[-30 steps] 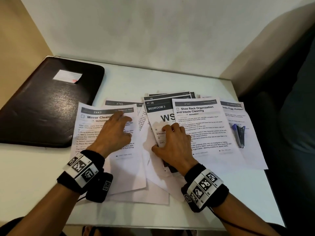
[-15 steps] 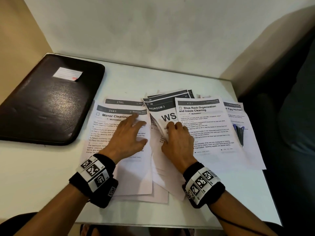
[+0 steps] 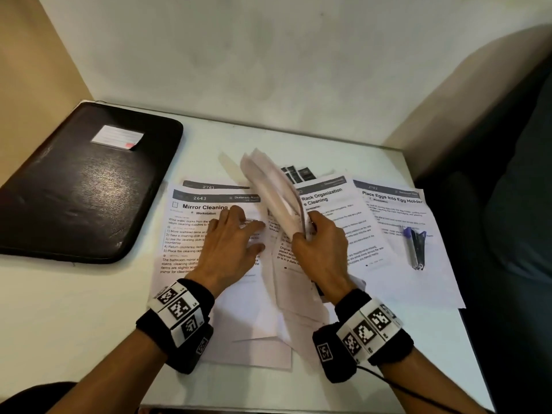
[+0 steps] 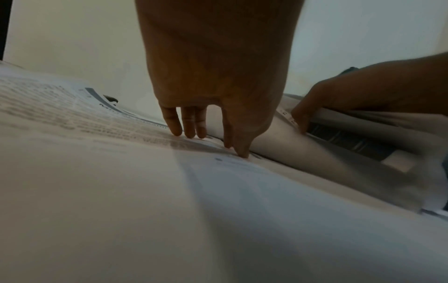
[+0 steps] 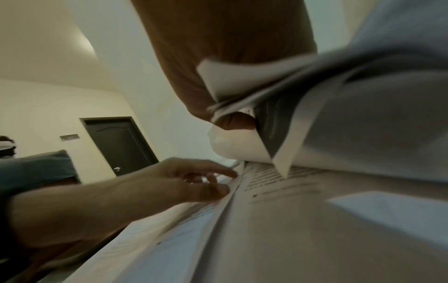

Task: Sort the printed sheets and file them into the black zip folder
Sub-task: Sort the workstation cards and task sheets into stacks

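Fingers and thumb of the right hand (image 3: 321, 249) pinch a bundle of printed sheets (image 3: 276, 189), its far end lifted off the white table (image 3: 44, 309) and blurred. Left hand (image 3: 230, 249) lies flat with fingers spread, pressing the "Mirror Cleaning" sheet (image 3: 191, 222) just left of the bundle. More sheets fan out to the right, where a stapler (image 3: 416, 246) rests on the "Place Eggs into Egg Holder" sheet (image 3: 394, 210). Black zip folder (image 3: 80, 186) lies closed at the far left, well apart from both hands.
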